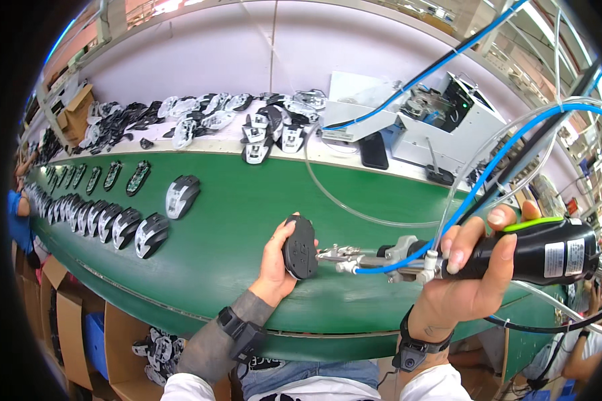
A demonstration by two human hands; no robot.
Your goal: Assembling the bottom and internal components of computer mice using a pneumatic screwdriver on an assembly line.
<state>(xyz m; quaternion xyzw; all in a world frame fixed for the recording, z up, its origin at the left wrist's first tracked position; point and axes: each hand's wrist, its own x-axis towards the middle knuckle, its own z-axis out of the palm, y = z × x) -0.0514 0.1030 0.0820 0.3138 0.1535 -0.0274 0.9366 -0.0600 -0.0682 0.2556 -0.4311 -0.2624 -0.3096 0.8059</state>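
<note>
My left hand grips a computer mouse on edge, its black underside turned to the right. In my right hand is a black electric screwdriver with a lime-green lever, lying level and pointing left. Its metal tip reaches the underside of the mouse; whether it sits in a screw hole I cannot tell. A blue air hose and a clear tube run to the driver's front end. Beyond my left hand, a single white-and-black mouse rests on the green belt.
To the left, a row of assembled mice and a row of green circuit boards lie on the belt. Mouse shells are heaped on the back shelf beside a white screw-feeding machine and a black phone. Cardboard boxes stand below left.
</note>
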